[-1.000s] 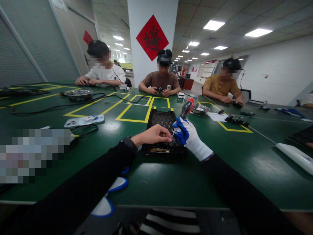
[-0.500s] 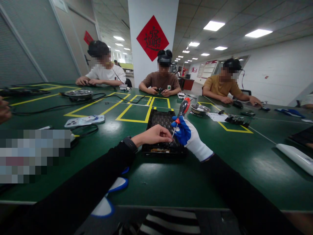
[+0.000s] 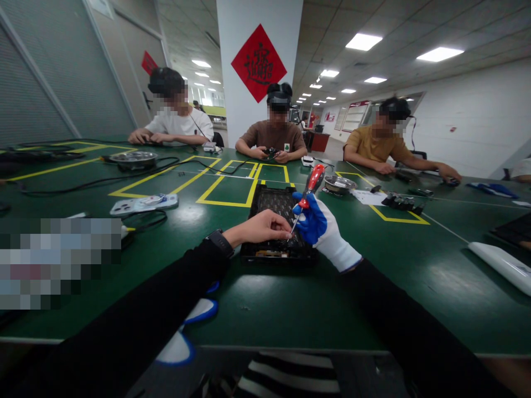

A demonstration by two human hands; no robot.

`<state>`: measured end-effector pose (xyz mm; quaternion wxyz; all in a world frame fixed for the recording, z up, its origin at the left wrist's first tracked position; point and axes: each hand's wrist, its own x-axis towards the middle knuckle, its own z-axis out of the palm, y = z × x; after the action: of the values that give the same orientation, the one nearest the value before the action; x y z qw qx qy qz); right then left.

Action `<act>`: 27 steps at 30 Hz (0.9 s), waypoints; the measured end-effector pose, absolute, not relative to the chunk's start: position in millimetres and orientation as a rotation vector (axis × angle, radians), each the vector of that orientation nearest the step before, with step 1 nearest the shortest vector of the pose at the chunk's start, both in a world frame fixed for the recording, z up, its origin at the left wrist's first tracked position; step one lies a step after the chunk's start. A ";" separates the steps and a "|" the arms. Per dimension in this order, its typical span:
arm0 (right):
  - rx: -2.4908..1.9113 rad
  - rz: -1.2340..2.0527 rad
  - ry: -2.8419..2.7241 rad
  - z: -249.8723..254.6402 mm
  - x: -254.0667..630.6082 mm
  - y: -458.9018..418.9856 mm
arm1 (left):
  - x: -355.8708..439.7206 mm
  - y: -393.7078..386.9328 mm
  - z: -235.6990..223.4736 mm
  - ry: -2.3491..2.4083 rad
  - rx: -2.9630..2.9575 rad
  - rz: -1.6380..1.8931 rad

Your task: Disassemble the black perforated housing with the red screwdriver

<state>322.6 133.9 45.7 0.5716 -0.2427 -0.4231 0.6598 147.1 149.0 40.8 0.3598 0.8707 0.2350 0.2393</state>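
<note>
Screwdriver [image 3: 314, 179] turned so more red shows than a moment ago — its tip is down in the open black case [image 3: 254, 260], so the shaft is probably being rotated there.
The gloved right hand [image 3: 321, 224] is closed around the screwdriver; the bare left hand [image 3: 263, 226] rests over the case, thumb and fingertips together beside the tip — whether they pinch anything small, I cannot tell. The case lies on the green table [image 3: 415, 265] straight ahead, just short of the yellow tape [image 3: 224, 204]. A metal dish [image 3: 338, 185] stands beyond the right hand. Three people [image 3: 271, 132] sit opposite, before a white pillar [image 3: 232, 33] bearing a red diamond sign [image 3: 259, 63].
</note>
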 end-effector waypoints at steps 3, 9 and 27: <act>-0.546 1.550 -1.030 44.3 324.2 135.3 | 147.2 148.6 41.3 0.613 2.245 0.607; -0.618 1.434 -1.036 46.7 318.8 129.4 | 146.7 149.0 40.7 0.618 2.253 0.605; -0.592 1.435 -1.077 44.5 320.1 130.6 | 147.2 147.3 42.1 0.619 2.242 0.618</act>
<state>320.1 130.6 44.5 0.5860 -0.2540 -0.4619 0.6155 147.2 147.3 42.1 0.3592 0.8695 0.2399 0.2396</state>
